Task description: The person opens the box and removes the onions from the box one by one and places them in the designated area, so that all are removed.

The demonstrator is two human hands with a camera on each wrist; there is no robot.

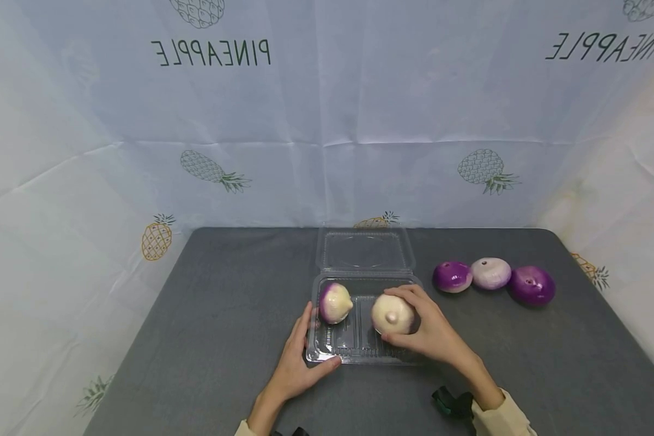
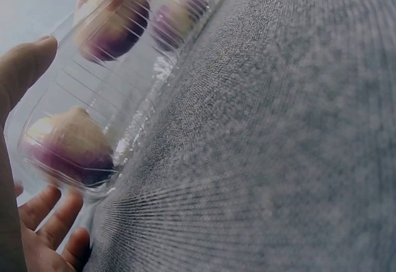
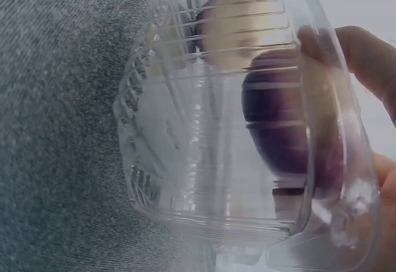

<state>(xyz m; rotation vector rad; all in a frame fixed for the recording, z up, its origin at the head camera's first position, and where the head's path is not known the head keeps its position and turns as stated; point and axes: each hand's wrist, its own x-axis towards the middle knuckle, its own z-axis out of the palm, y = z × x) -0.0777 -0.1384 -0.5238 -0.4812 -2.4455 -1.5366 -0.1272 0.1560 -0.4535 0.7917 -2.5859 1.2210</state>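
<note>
A clear plastic container (image 1: 354, 358) stands with its hinged lid (image 1: 366, 248) folded back. My left hand (image 1: 294, 369) spans its near left corner, fingers straight along the left wall and thumb at the front rim. Inside, on the left, a purple-and-cream onion (image 1: 335, 304) lies tilted, its tip facing right. Over the container's right half, my right hand (image 1: 426, 324) grips another onion (image 1: 391, 315) between thumb and fingers, tip facing up. Through the transparent wall in the right wrist view, that onion's purple side (image 3: 278, 117) shows, apart from the container's floor.
Right of the container, a purple onion (image 1: 452, 277), a pale onion (image 1: 491, 273) and a darker purple onion (image 1: 531, 285) sit in a row on the grey table (image 1: 234, 290). A pineapple-print cloth (image 1: 327, 109) hangs behind the table and at both sides.
</note>
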